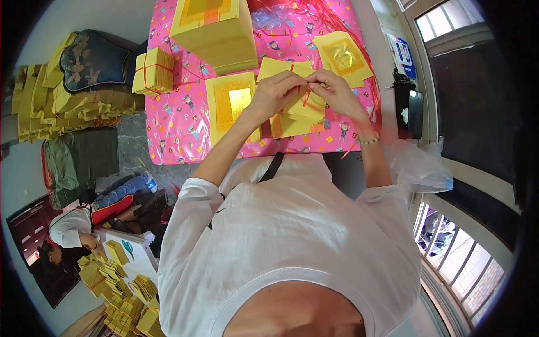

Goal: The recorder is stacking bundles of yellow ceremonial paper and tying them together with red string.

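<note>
My left hand (276,91) and my right hand (336,91) meet over a small stack of yellow paper sheets (300,112) on a pink patterned tablecloth (179,126). The fingers of both hands pinch a thin red string (306,96) that runs around the stack. A flat pile of yellow sheets with gold foil squares (231,104) lies just left of my left hand. Another gold-foil sheet (342,56) rests beyond my right hand.
A tall block of yellow paper (216,31) stands at the table's far side, with a tied yellow bundle (153,71) at the left edge. Red strings (314,11) and clear plastic lie at the back. A person (70,230) sits low left among more yellow bundles (123,297).
</note>
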`<state>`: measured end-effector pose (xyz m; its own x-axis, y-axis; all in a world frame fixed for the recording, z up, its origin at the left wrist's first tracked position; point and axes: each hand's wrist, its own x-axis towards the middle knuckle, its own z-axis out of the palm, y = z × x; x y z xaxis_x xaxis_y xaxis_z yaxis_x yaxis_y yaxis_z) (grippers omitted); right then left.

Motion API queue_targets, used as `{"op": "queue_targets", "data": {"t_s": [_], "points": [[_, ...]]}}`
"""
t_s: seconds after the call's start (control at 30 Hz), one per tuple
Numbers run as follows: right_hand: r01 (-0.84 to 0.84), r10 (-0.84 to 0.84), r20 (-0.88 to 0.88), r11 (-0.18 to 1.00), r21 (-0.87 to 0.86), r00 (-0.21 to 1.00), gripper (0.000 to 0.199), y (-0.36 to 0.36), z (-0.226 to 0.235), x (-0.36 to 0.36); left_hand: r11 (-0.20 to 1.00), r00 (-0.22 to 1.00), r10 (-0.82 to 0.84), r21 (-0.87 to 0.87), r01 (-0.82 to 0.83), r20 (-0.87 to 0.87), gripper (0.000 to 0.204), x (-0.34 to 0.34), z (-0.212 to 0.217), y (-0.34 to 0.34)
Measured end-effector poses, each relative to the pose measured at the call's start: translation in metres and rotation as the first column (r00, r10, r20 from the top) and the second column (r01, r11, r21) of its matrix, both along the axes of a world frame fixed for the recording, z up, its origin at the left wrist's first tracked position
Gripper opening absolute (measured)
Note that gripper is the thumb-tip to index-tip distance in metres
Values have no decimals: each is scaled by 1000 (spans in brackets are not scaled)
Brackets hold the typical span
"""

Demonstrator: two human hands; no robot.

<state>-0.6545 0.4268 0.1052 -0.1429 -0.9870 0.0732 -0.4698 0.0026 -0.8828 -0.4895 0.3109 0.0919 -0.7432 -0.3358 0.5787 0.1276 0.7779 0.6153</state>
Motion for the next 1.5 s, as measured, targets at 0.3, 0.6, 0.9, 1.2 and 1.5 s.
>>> {"op": "queue_targets", "data": {"t_s": [0.3, 0.6, 0.9, 1.2, 1.5], "points": [[107, -107, -260, 994, -15, 960, 15, 11, 20, 7, 930, 999, -8, 369, -7, 38, 16, 4, -6, -2], [261, -327, -452, 944, -203, 830, 10, 32, 3, 21, 990, 966, 100, 69, -120, 237, 14, 24, -3, -23], [382, -420, -307, 907, -179, 854, 10, 34, -5, 29, 598, 952, -305, 778, 194, -2, 22, -4, -1, -13], [393, -434, -319, 900, -187, 843, 8, 39, -8, 23, 704, 914, -341, 704, 92, 221, 23, 0, -3, -21], [264, -405, -501, 906, -330, 765, 8, 36, 2, 22, 651, 915, -325, 759, 31, 241, 16, -11, -1, -27]]}}
